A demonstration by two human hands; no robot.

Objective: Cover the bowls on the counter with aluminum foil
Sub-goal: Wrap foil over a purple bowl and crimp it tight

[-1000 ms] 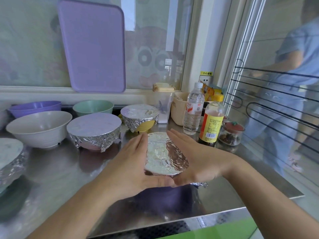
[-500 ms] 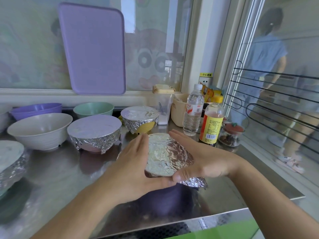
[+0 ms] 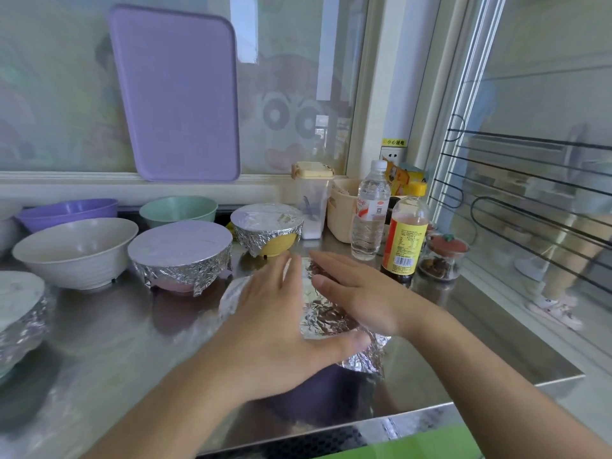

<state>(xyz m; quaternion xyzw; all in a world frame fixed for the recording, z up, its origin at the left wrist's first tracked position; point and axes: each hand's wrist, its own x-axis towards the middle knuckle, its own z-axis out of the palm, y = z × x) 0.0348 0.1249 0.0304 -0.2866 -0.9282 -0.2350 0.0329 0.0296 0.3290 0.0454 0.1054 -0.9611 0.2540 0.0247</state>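
- My left hand point(image 3: 278, 329) lies flat on the crinkled sheet of aluminium foil point(image 3: 326, 321) over the dark purple bowl point(image 3: 318, 389) at the near edge of the steel counter point(image 3: 109, 342); fingers straight, thumb stretched along the near rim, gripping nothing.
- My right hand point(image 3: 357, 293) rests flat on the far right of the same foil, fingers straight and pointing left, pressing rather than pinching.
- The foil is folded down over the bowl's right side; its left side is blurred.
- Behind stand a foil-covered pink bowl point(image 3: 180, 256) and a foil-covered yellow bowl point(image 3: 268, 228); another foil-covered bowl point(image 3: 20, 313) sits at the left edge.
- Uncovered: a wide cream bowl point(image 3: 76, 251), a purple bowl point(image 3: 68, 212) and a green bowl point(image 3: 178, 210).
- Just right of my hands are a clear water bottle point(image 3: 369, 210) and a yellow-labelled sauce bottle point(image 3: 404, 233).
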